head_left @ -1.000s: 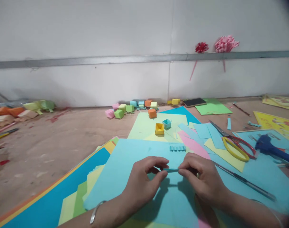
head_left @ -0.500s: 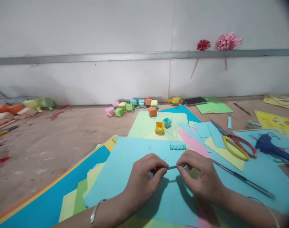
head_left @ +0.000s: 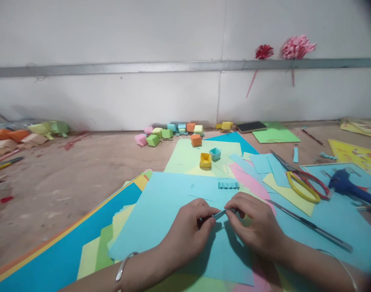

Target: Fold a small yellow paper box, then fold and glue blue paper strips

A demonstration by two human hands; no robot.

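A narrow blue paper strip (head_left: pixel 219 214) is stretched between my two hands, just over a light blue sheet (head_left: pixel 161 202). The fingertips of my left hand (head_left: pixel 193 227) pinch one end of it. On the other end the thumb and fingers of my right hand (head_left: pixel 255 221) are closed, hiding that part of the strip. Beyond my hands a pleated blue paper piece (head_left: pixel 228 185) lies on the same sheet. Two small open paper boxes, a yellow one (head_left: pixel 205 160) and a blue one (head_left: pixel 215 153), stand farther back.
Scissors (head_left: pixel 304 184), a craft knife (head_left: pixel 313 228) and a dark blue tool (head_left: pixel 352 188) lie to the right. Small coloured paper blocks (head_left: pixel 167 134) and a phone (head_left: pixel 251 127) sit along the wall. Stacked coloured sheets (head_left: pixel 91 227) spread to the left.
The strip between my hands is turned, so more of its flat face shows and it slants up to the right. My hands have drawn slightly closer together.
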